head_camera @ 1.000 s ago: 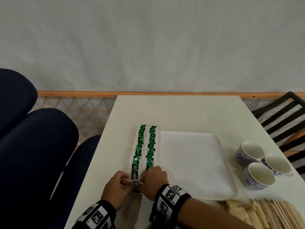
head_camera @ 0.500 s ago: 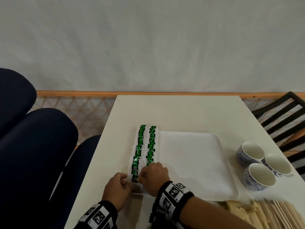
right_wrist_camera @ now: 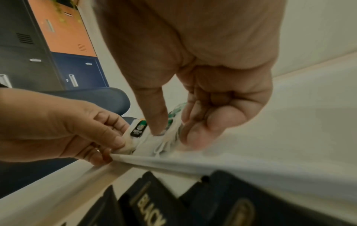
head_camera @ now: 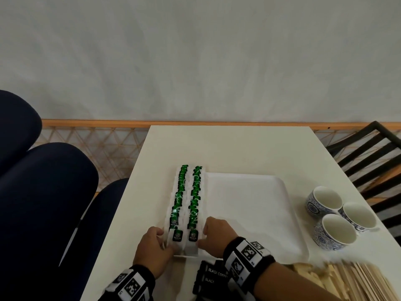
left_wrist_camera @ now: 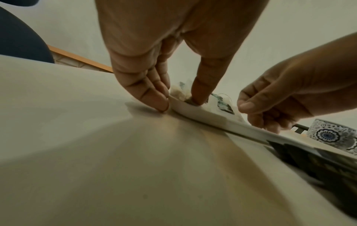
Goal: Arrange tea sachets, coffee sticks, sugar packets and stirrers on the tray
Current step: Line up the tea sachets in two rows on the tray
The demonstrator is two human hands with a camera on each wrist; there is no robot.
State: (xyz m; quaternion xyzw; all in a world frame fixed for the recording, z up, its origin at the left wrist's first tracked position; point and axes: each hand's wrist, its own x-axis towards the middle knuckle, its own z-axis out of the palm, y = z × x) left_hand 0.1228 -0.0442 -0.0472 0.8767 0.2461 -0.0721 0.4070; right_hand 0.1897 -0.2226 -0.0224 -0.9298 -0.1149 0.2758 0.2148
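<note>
A white tray (head_camera: 249, 213) lies on the white table. Two rows of green tea sachets (head_camera: 196, 192) run along its left side. My left hand (head_camera: 166, 240) is at the near end of the left row. Its thumb (left_wrist_camera: 197, 97) presses down on the nearest sachet (head_camera: 177, 235) and its fingers (left_wrist_camera: 154, 99) sit against the tray's outer rim. My right hand (head_camera: 201, 235) pinches the nearest sachet of the right row (head_camera: 193, 235) between thumb (right_wrist_camera: 156, 122) and forefinger. Black coffee sticks (head_camera: 209, 276) lie on the table under my right wrist. Wooden stirrers (head_camera: 351, 283) are piled at the bottom right.
Three blue-patterned cups (head_camera: 338, 231) stand to the right of the tray. Navy chairs (head_camera: 43, 192) stand against the table's left edge and a black slatted chair (head_camera: 373, 161) stands at the right. A wall rises behind the far edge.
My hands have drawn apart from the near end of the rows and now flank them. The two nearest sachets and the coffee sticks have come into view.
</note>
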